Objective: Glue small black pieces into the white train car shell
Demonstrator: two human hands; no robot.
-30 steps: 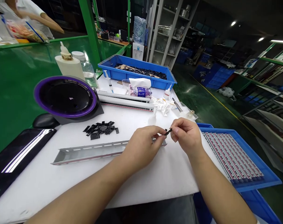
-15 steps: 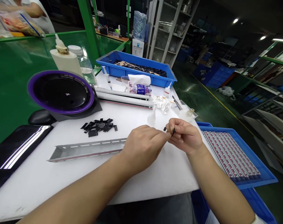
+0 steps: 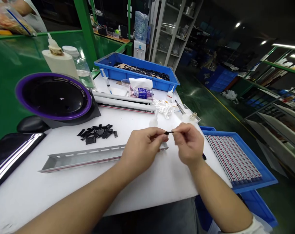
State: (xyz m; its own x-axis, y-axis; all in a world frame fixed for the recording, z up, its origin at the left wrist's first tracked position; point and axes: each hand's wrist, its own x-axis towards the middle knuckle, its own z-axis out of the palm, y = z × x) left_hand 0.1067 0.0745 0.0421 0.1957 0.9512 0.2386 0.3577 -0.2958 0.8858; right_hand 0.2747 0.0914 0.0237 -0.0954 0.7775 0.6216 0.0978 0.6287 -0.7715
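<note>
A small black piece (image 3: 168, 132) is pinched between my two hands above the white table. My left hand (image 3: 143, 148) grips its left end with thumb and fingertips. At the other end, my right hand (image 3: 189, 143) holds it in a closed pinch. Behind and below my left hand lies a long grey metal channel (image 3: 84, 157) with a red stripe, its right end partly hidden by the hand. A pile of black pieces (image 3: 98, 132) sits on the table beyond the channel. Another dark piece shows beside my right wrist.
A purple-rimmed round device (image 3: 57, 97) stands at the left. Behind are a blue bin (image 3: 171, 85) of black parts, a tissue pack (image 3: 141, 92), long white profiles (image 3: 128, 107) and bottles. A blue tray (image 3: 266, 182) of striped strips is at the right. A person's arm shows at upper left.
My hands have drawn level, and the black piece now spans between both sets of fingertips. My right hand has turned and closed more. The whole view has shifted slightly.
</note>
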